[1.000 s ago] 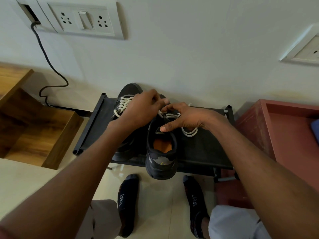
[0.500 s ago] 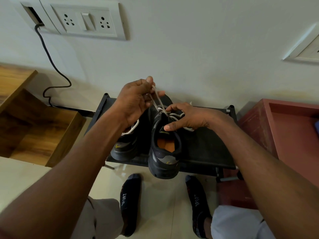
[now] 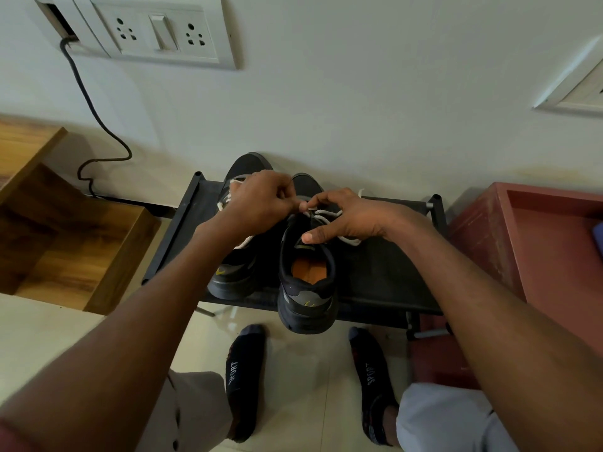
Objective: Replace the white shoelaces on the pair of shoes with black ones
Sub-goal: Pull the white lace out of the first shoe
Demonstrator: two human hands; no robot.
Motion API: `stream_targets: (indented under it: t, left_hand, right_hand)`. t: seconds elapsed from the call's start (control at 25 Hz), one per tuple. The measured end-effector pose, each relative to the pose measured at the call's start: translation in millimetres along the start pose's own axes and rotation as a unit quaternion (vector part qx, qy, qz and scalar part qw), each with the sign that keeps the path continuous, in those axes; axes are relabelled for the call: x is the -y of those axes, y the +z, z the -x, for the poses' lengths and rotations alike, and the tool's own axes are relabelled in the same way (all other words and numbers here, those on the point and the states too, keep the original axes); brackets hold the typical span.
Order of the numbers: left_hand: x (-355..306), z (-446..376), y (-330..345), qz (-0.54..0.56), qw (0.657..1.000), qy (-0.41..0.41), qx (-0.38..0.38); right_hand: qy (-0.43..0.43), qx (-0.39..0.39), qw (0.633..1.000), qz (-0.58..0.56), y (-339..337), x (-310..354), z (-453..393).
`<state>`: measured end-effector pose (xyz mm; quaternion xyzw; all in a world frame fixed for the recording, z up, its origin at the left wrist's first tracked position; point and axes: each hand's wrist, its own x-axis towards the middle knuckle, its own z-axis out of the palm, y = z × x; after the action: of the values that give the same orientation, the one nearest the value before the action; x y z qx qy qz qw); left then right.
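Two dark shoes stand side by side on a black shoe rack (image 3: 385,275), toes toward the wall. The right shoe (image 3: 308,282) has an orange insole and a loosened white lace (image 3: 324,215) across its tongue. My left hand (image 3: 261,203) hovers over the laces with its fingers curled, pinching the lace near the upper eyelets. My right hand (image 3: 346,216) rests on the right shoe's tongue, fingertips at the lace, thumb on the collar. The left shoe (image 3: 233,275) is mostly hidden under my left forearm, with white lace showing beside it. No black lace is visible.
A wooden shelf unit (image 3: 75,243) stands at the left, a red-brown cabinet (image 3: 535,243) at the right. A black cable (image 3: 88,102) runs down the wall from a socket plate (image 3: 156,31). My feet in dark socks (image 3: 244,370) stand on the pale tiled floor below the rack.
My left hand, which had pulled a length of white lace up half a second ago, has come back down to the right shoe's eyelets. My right hand stays on the tongue.
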<state>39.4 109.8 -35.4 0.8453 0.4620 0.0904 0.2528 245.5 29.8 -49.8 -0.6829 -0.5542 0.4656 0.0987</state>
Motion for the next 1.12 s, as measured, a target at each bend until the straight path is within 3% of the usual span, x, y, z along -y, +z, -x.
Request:
stream_targets:
  t: [0.08, 0.16, 0.28, 0.36, 0.4, 0.44, 0.52, 0.56, 0.64, 0.76, 0.96, 1.12]
  left_hand:
    - [-6.1, 0.3, -4.6, 0.131, 0.991, -0.014, 0.004]
    - [-18.0, 3.3, -17.8, 0.275, 0.961, 0.007, -0.033]
    - [-22.9, 5.0, -46.8, 0.474, 0.869, 0.023, -0.141]
    - [-18.5, 6.1, -51.8, 0.610, 0.777, -0.026, -0.156]
    - [-16.7, 5.8, -46.8, 0.634, 0.759, -0.046, -0.142]
    - [-14.6, 4.4, -38.5, 0.584, 0.798, -0.057, -0.135]
    - [-7.5, 0.3, -14.2, 0.294, 0.951, -0.039, -0.089]
    - [-6.9, 0.7, -2.3, 0.148, 0.988, -0.015, -0.050]
    - [-9.3, 3.7, 11.3, -0.008, 1.000, 0.025, -0.008]
    - [-12.9, 3.8, 13.4, -0.046, 0.998, 0.020, -0.030]
    - [-13.7, -4.1, 17.3, -0.146, 0.988, -0.046, 0.010]
    - [-12.1, -5.2, 9.1, -0.063, 0.995, -0.058, 0.041]
  right_hand:
    - [0.001, 0.004, 1.000, -0.003, -1.7, 0.3, 0.2]
    - [0.002, 0.009, 1.000, -0.009, -5.8, -0.8, 1.8]
    - [-0.010, 0.021, 1.000, -0.020, -7.0, -2.4, 1.0]
    - [-0.008, 0.020, 1.000, -0.020, -5.5, -2.1, -1.0]
    - [-0.006, 0.017, 1.000, -0.016, -4.3, -2.5, -2.5]
    - [-0.002, 0.014, 1.000, -0.013, -3.0, -2.9, -3.6]
    - [0.005, 0.007, 1.000, -0.009, -2.2, -4.0, -4.9]
    - [0.006, 0.003, 1.000, -0.007, -1.9, -4.7, -5.8]
    - [0.003, 0.000, 1.000, -0.002, -1.6, -4.4, -6.0]
    - [-0.001, -0.001, 1.000, 0.000, -0.6, -3.6, -6.2]
    - [0.009, 0.009, 1.000, -0.025, -1.1, -3.5, -6.0]
    - [0.030, 0.018, 0.999, -0.022, -3.6, 2.4, 1.5]
